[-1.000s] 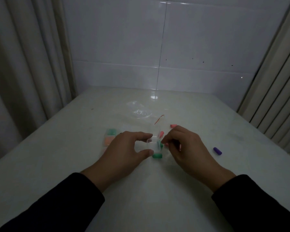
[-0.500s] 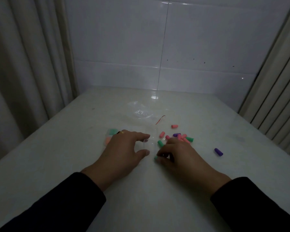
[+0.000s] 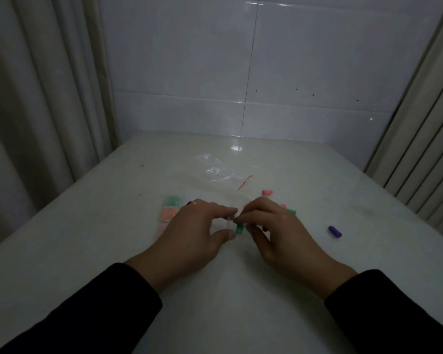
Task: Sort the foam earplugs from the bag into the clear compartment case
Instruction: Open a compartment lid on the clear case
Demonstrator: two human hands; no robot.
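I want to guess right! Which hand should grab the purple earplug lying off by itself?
Probably the right hand. The purple earplug lies alone on the table on that hand's side. The left hand is farther away and seems to steady the clear compartment case.

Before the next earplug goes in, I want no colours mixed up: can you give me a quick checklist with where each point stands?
1. Right hand grips the green earplug: ok.
2. Left hand steadies the clear compartment case: ok, thumb and forefinger on its right end.
3. Green compartment located: ok, far left end, above the orange one.
4. That compartment open to receive: cannot tell, too dim.
5. Loose plugs accounted for: ok, purple earplug and pink earplug lie apart on the table.
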